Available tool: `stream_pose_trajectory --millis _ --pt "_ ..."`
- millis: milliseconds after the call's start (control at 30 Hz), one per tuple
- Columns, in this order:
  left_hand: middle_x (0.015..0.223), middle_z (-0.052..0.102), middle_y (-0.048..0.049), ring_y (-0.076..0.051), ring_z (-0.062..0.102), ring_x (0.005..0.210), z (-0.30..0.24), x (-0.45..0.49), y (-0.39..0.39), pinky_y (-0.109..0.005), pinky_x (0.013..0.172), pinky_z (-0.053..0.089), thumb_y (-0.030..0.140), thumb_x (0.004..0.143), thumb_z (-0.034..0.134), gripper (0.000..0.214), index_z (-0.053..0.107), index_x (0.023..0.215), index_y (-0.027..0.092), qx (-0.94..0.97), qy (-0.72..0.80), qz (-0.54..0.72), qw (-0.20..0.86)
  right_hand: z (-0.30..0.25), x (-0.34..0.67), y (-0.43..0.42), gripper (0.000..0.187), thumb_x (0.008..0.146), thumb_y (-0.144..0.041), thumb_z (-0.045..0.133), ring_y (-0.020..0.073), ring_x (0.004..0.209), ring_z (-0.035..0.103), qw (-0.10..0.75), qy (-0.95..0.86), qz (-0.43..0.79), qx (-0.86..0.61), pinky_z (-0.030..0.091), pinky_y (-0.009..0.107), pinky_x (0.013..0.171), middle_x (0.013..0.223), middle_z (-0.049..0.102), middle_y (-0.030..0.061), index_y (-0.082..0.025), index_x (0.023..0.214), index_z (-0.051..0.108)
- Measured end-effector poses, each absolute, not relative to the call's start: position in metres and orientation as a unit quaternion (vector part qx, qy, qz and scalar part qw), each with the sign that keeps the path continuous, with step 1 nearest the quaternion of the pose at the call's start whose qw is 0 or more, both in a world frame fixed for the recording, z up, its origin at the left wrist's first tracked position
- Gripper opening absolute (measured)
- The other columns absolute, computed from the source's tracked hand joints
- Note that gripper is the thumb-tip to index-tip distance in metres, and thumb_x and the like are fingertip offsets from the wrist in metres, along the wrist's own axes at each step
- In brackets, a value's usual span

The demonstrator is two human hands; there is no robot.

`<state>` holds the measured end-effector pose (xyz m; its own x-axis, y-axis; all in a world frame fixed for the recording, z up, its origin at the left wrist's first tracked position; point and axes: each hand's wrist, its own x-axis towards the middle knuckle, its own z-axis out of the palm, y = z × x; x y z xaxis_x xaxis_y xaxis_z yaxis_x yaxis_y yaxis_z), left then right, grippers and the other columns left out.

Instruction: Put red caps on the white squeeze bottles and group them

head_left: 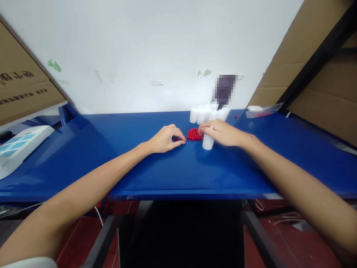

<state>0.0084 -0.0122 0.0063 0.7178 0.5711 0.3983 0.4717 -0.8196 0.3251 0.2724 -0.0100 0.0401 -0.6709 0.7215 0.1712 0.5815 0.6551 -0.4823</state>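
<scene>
A small heap of red beads (pixel 194 134) lies on the blue table (pixel 178 167). My left hand (pixel 166 139) rests just left of the heap, fingers curled in a pinch on a red bead at its fingertips. My right hand (pixel 221 132) is to the right of the heap, fingers closed round a small white bottle (pixel 208 142) that stands upright on the table. Behind them stands a cluster of several more white bottles (pixel 208 112).
A white device with blue keys (pixel 19 147) sits at the table's left end. Cardboard boxes (pixel 19 85) flank both sides. A clear plastic bag (pixel 260 110) lies at the back right, with one stray red bead (pixel 236 117) near it. The white wall is close behind.
</scene>
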Motion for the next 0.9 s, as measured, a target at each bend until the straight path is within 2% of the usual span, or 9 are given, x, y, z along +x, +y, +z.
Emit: stream_pose_trajectory --millis 300,433,600,767,900 --pt "0.096 0.077 -0.0021 -0.019 0.067 0.089 0.004 0.01 -0.011 -0.037 0.086 0.053 0.025 0.089 0.066 0.012 0.076 0.095 0.022 0.907 0.299 0.267 0.132 0.04 0.273 -0.01 0.032 0.098 -0.029 0.037 0.016 0.069 0.051 0.18 -0.892 0.201 -0.362 0.035 0.031 0.068 0.074 0.06 0.0011 -0.02 0.074 0.056" --pt "0.099 0.076 -0.0053 -0.017 0.071 0.085 0.001 0.012 -0.012 -0.033 0.082 0.057 0.023 0.088 0.066 0.018 0.075 0.103 0.019 0.883 0.31 0.31 0.166 0.039 0.273 -0.01 0.031 0.098 -0.029 0.037 0.0161 0.069 0.052 0.182 -0.891 0.202 -0.363 0.035 0.031 0.068 0.073 0.06 0.001 -0.02 0.074 0.056" --pt "0.095 0.076 -0.0064 -0.016 0.071 0.083 0.001 0.012 -0.012 -0.031 0.08 0.06 0.023 0.088 0.068 0.015 0.076 0.098 0.017 0.852 0.316 0.393 0.143 0.04 0.273 -0.011 0.031 0.096 -0.029 0.039 0.0157 0.067 0.052 0.185 -0.893 0.203 -0.358 0.035 0.031 0.066 0.073 0.062 0.0015 -0.019 0.074 0.058" --pt "0.093 0.073 -0.0073 -0.013 0.071 0.077 0.005 0.014 -0.015 -0.027 0.073 0.062 0.023 0.086 0.071 0.013 0.076 0.093 0.014 0.813 0.301 0.475 0.15 0.038 0.268 -0.014 0.021 0.09 -0.027 0.05 0.0149 0.066 0.054 0.249 -0.887 0.158 -0.355 0.036 0.03 0.065 0.072 0.065 0.0014 -0.018 0.077 0.064" --pt "0.095 0.072 -0.0075 -0.014 0.07 0.078 0.014 0.022 -0.024 -0.026 0.067 0.064 0.026 0.086 0.072 0.012 0.076 0.09 0.015 0.777 0.299 0.524 0.178 0.032 0.256 -0.021 0.022 0.09 -0.035 0.058 0.0143 0.065 0.054 0.311 -0.866 0.178 -0.348 0.038 0.029 0.063 0.075 0.069 0.0023 -0.018 0.083 0.07"
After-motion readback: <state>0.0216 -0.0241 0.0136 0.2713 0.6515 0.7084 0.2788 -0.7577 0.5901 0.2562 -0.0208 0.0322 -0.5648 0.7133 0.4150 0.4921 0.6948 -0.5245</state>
